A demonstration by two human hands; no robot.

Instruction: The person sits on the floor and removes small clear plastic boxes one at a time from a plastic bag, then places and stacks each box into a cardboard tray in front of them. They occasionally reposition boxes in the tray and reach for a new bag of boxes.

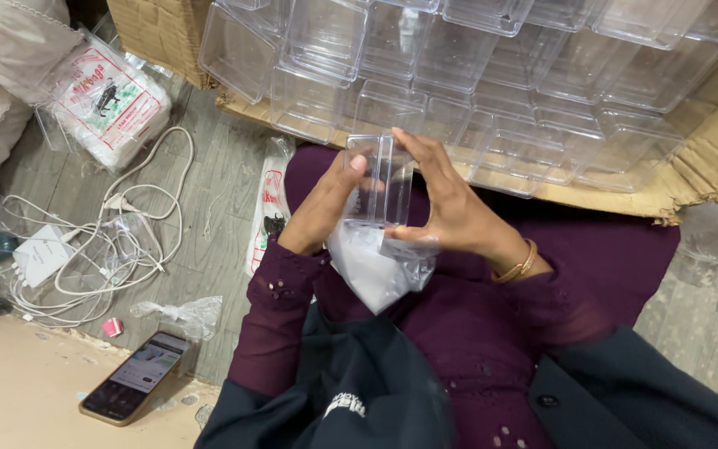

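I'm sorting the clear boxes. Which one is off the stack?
The clear box held between the left hand and right hand; the stacked boxes lie on cardboard.

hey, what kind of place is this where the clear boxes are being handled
Likely a home packing spot on the floor: stacked clear boxes on cardboard, bags, chargers and a phone lying around.
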